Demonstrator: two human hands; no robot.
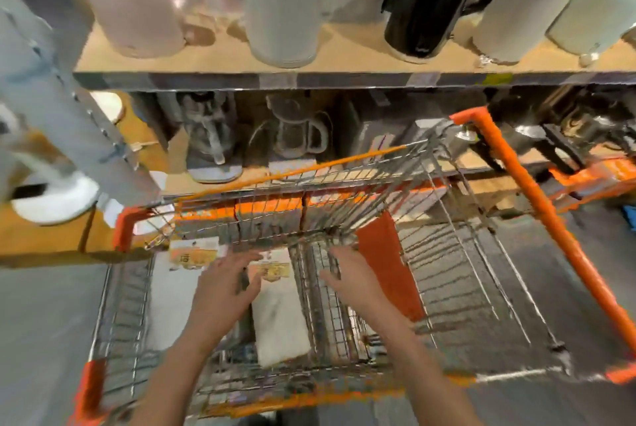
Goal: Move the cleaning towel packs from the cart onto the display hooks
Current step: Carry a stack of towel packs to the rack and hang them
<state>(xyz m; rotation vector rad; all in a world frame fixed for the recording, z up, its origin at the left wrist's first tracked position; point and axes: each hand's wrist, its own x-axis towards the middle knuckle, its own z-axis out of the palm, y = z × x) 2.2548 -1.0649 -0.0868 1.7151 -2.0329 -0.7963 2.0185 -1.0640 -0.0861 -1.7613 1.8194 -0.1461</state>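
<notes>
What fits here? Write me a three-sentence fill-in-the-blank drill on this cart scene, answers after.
1. The cart has a frame coloured ____.
2. The left hand reaches over ____ towel packs lying in the cart.
3. The darkest tumbler on the shelf above is ____.
Missing words: orange; white; black.

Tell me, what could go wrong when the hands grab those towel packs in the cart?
1. The right hand is up against the cart's wire divider; fingers might get poked or caught there.
2. The left hand hovers, fingers spread, over the white towel pack; grabbing only its paper label could tear it.
3. The picture is blurry from movement, so a rushed reach might bump the cart.
</notes>
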